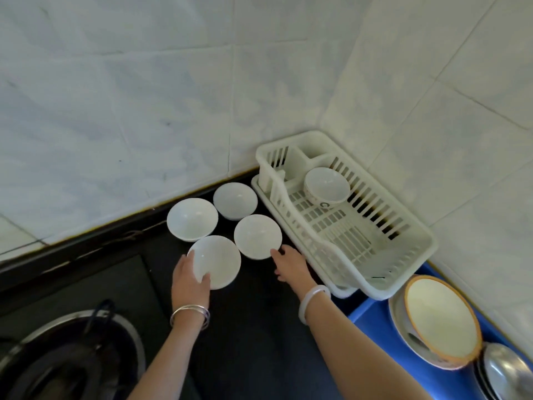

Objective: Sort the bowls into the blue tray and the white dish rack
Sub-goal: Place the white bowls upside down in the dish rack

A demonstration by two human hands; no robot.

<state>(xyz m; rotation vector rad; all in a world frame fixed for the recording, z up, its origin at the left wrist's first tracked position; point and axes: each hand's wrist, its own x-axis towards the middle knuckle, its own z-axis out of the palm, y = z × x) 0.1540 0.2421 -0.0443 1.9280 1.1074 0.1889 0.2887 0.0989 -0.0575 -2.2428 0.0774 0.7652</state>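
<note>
Several white bowls stand on the black counter. My left hand (190, 280) grips the nearest bowl (217, 261) by its left rim, thumb inside, and the bowl tilts toward me. My right hand (290, 264) reaches for the bowl to its right (257, 235), with fingertips at its near rim. Two more bowls (191, 218) (235, 200) sit behind, near the wall. The white dish rack (403, 267) stands in the corner and holds a white bowl (326, 183) at its far end. The blue tray (372, 316) lies at the right, holding a cream bowl with an orange rim (441, 319).
A gas burner ring (72, 356) is at the lower left of the black cooktop. Metal lids or bowls (507, 373) sit at the bottom right on the tray. Tiled walls close the counter at the back and right.
</note>
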